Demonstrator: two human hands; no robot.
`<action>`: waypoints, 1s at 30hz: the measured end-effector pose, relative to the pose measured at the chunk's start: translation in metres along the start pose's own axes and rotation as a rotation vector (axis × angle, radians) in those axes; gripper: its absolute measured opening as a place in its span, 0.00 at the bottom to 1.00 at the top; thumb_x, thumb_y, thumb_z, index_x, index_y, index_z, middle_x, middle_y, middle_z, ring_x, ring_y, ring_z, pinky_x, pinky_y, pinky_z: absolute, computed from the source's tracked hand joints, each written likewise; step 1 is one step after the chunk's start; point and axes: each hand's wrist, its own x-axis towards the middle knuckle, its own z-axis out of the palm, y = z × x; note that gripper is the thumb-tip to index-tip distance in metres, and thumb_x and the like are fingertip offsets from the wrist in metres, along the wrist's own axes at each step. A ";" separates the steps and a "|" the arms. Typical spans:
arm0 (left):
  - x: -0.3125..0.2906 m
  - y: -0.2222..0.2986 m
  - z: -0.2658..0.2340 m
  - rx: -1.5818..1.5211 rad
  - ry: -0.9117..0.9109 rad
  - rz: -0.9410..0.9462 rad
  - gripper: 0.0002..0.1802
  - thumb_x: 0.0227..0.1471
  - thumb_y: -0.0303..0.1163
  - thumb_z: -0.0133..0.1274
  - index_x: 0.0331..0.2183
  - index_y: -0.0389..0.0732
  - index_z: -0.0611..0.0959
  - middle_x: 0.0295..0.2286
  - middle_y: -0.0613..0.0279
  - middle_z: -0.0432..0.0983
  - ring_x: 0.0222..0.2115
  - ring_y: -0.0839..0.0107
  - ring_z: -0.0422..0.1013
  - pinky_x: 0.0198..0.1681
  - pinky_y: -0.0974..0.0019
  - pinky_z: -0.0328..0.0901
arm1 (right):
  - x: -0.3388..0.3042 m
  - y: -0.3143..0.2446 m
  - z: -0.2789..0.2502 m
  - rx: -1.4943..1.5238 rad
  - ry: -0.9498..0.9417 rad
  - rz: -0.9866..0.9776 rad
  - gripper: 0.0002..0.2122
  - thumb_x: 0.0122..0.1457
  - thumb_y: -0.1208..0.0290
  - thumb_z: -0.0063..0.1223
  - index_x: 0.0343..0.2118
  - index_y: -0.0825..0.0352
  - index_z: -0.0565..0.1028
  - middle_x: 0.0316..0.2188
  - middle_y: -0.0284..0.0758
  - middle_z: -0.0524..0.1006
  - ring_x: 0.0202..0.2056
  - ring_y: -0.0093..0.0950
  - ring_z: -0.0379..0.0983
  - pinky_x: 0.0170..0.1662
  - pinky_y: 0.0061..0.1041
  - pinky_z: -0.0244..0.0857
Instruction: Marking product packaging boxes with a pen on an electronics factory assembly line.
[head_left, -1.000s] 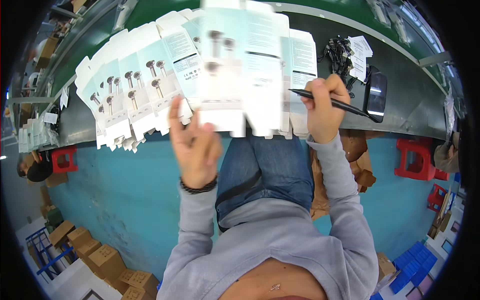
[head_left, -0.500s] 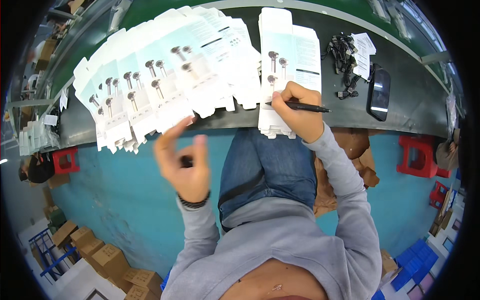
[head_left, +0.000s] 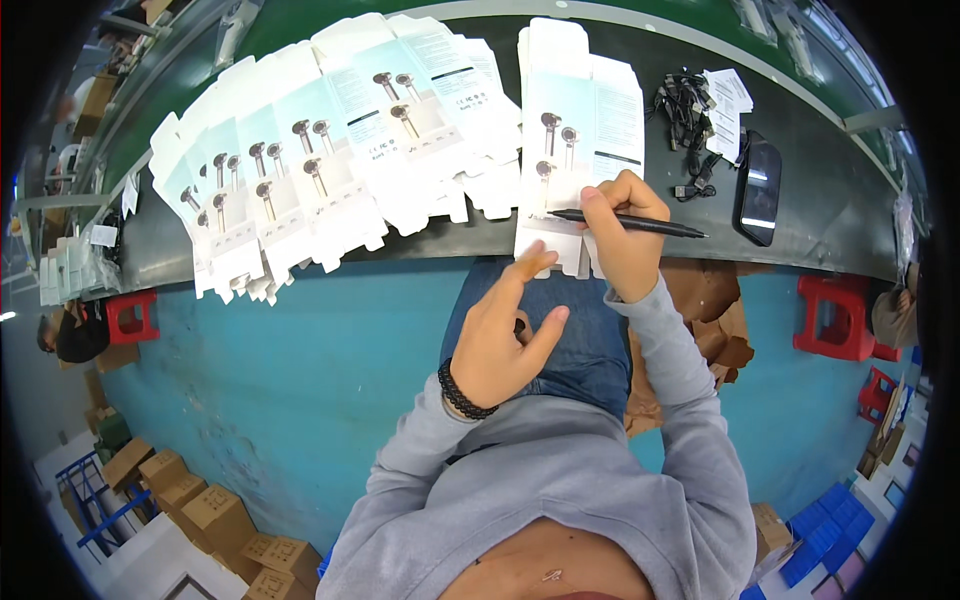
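Two flat, unfolded earphone cartons, white and pale blue with printed pictures, or a stack of them, lie in front of me at the table edge. My right hand grips a black pen, its tip at the lower part of the upper carton. My left hand is beside the carton's lower edge, index finger near it and thumb spread. Its other fingers curl around a small black object, mostly hidden, perhaps a pen cap. To the left, a wide fan of more flat cartons overlaps across the table.
On the right of the dark table lie coiled black cables, white paper slips and a black phone. Crumpled brown paper is below the table. Red stools stand at both sides, with stacked cardboard boxes behind left.
My left hand has swung right from the fanned cartons to the carton in front of me. The pen has moved lower on that carton, and a fanned carton on the left lies shifted.
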 end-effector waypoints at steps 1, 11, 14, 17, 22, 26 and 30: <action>0.000 0.000 0.000 0.023 0.029 -0.016 0.22 0.45 0.25 0.52 0.45 0.35 0.68 0.46 0.50 0.66 0.11 0.80 0.62 0.15 0.77 0.58 | -0.001 0.000 -0.001 0.000 -0.001 0.000 0.11 0.50 0.78 0.51 0.14 0.67 0.63 0.12 0.27 0.67 0.16 0.12 0.60 0.19 0.13 0.54; -0.005 -0.013 0.010 0.310 0.163 0.141 0.23 0.44 0.24 0.53 0.44 0.34 0.67 0.48 0.50 0.64 0.12 0.83 0.60 0.14 0.79 0.56 | -0.009 0.000 -0.008 0.045 -0.017 -0.019 0.12 0.53 0.78 0.48 0.16 0.65 0.61 0.14 0.29 0.67 0.16 0.12 0.61 0.20 0.12 0.57; -0.006 -0.016 0.013 0.370 0.186 0.215 0.22 0.44 0.24 0.53 0.43 0.33 0.68 0.48 0.50 0.64 0.11 0.82 0.60 0.14 0.79 0.56 | -0.010 0.000 -0.006 0.056 -0.010 -0.034 0.11 0.53 0.78 0.48 0.17 0.65 0.60 0.13 0.29 0.67 0.16 0.13 0.61 0.21 0.12 0.56; -0.013 -0.007 0.014 0.338 0.201 0.143 0.23 0.44 0.24 0.53 0.44 0.33 0.67 0.47 0.50 0.65 0.11 0.83 0.60 0.14 0.79 0.56 | -0.016 0.000 -0.007 0.084 -0.012 -0.004 0.12 0.53 0.78 0.48 0.17 0.65 0.60 0.13 0.29 0.66 0.16 0.13 0.60 0.21 0.12 0.56; -0.022 -0.014 0.003 0.286 0.301 0.017 0.28 0.44 0.22 0.52 0.48 0.34 0.62 0.41 0.50 0.70 0.13 0.85 0.60 0.16 0.80 0.55 | -0.033 -0.010 -0.004 0.134 -0.067 0.101 0.12 0.53 0.77 0.48 0.17 0.64 0.59 0.13 0.28 0.65 0.16 0.12 0.58 0.19 0.12 0.54; -0.019 -0.021 0.001 -0.088 0.169 -0.109 0.31 0.48 0.20 0.49 0.51 0.37 0.54 0.27 0.57 0.75 0.21 0.83 0.66 0.22 0.81 0.57 | -0.036 -0.017 -0.006 0.256 -0.114 0.200 0.13 0.52 0.76 0.49 0.16 0.62 0.57 0.13 0.28 0.63 0.15 0.12 0.55 0.18 0.12 0.51; -0.018 -0.013 -0.007 -0.147 0.177 -0.014 0.29 0.48 0.19 0.48 0.50 0.35 0.56 0.26 0.59 0.76 0.21 0.82 0.67 0.24 0.80 0.59 | -0.033 -0.030 -0.016 0.265 -0.083 0.252 0.13 0.52 0.76 0.46 0.17 0.61 0.55 0.12 0.28 0.60 0.15 0.15 0.52 0.18 0.13 0.49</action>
